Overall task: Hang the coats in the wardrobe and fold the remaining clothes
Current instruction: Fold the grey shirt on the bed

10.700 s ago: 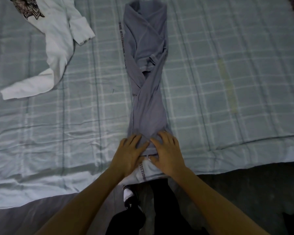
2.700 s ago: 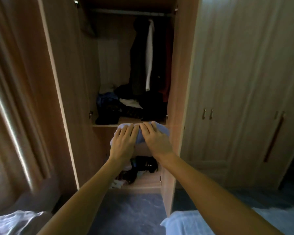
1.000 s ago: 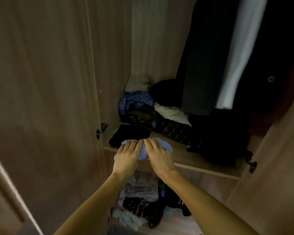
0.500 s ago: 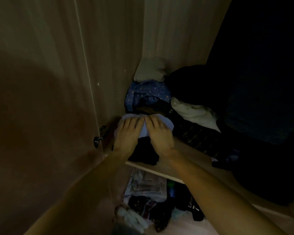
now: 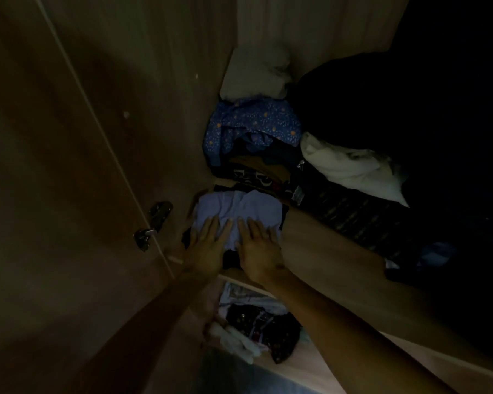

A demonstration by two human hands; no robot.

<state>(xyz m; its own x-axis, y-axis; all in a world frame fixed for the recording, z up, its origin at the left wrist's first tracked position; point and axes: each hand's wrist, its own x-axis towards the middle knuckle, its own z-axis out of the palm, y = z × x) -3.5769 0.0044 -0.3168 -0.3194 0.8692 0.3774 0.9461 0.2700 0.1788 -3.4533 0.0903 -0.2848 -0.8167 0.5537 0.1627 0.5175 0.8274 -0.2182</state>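
Folded garment (image 5: 236,210) under two hands

There is one view only, from a camera worn on the person's head, so no second view shares the scene. It looks forward and steeply down into an open wardrobe, close in: the shelf (image 5: 319,245) runs from the centre toward the lower right corner, its front edge slanting across the picture, and the wardrobe's left side wall (image 5: 168,95) fills much of the left half. Both forearms enter from the bottom edge and reach up to the shelf's near left corner at mid-picture. Below the shelf's front edge, the lower compartment shows. The wide lens bends the straight edges, and the right side is very dark.
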